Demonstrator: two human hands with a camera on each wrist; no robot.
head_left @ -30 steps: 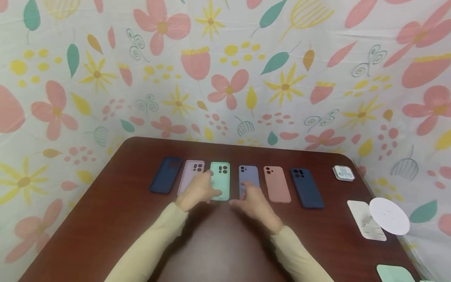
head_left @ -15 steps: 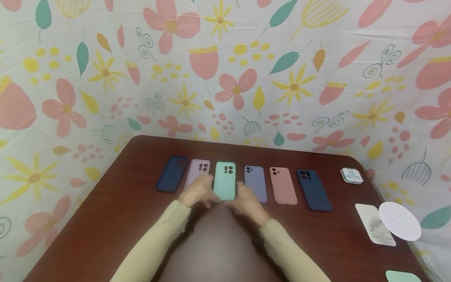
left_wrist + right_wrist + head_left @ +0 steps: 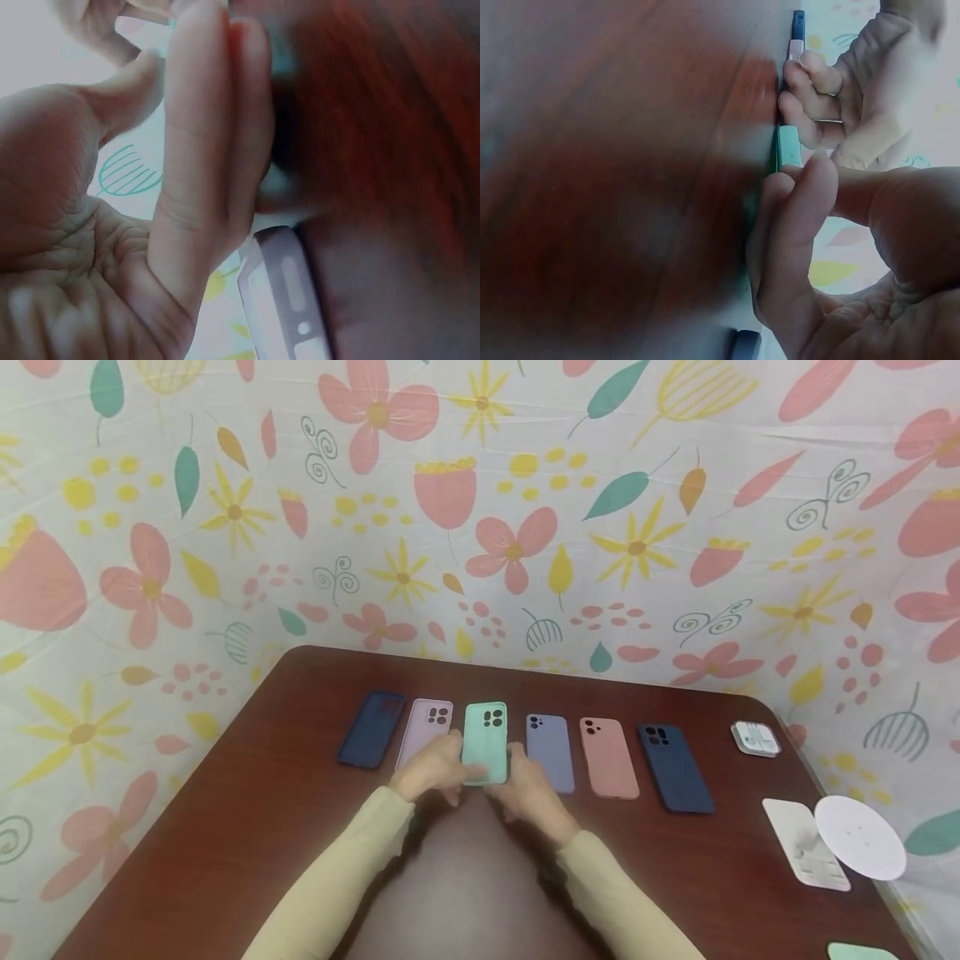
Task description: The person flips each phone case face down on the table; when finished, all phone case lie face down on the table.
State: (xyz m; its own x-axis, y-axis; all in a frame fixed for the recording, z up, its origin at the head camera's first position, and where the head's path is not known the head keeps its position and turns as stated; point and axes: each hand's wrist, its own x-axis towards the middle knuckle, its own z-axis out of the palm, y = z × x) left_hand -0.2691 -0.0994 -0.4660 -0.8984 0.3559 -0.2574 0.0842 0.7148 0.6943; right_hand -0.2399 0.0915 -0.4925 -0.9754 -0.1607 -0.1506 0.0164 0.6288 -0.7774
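Observation:
A mint green phone case (image 3: 484, 739) lies in a row of phone cases, camera holes at its far end. My left hand (image 3: 437, 766) is at its left edge, fingers along the side and the blurred thumb over its near part. My right hand (image 3: 529, 789) holds the near right corner, fingers at the side and thumb at the near end. In the right wrist view the mint case's end (image 3: 789, 145) shows between both hands. A lilac case (image 3: 423, 727) lies left, partly behind my left hand; a periwinkle case (image 3: 551, 756) lies right.
Also in the row are a dark blue case (image 3: 372, 731) at far left, a pink case (image 3: 610, 760) and another dark blue case (image 3: 675, 768). Boxed earphones (image 3: 756, 738), a white card (image 3: 806, 852) and a white disc (image 3: 860, 837) are near the table's right edge.
Both hands have closed in on the mint case from its two sides. The left thumb has shifted from the near edge onto its face. The head view has swung slightly left.

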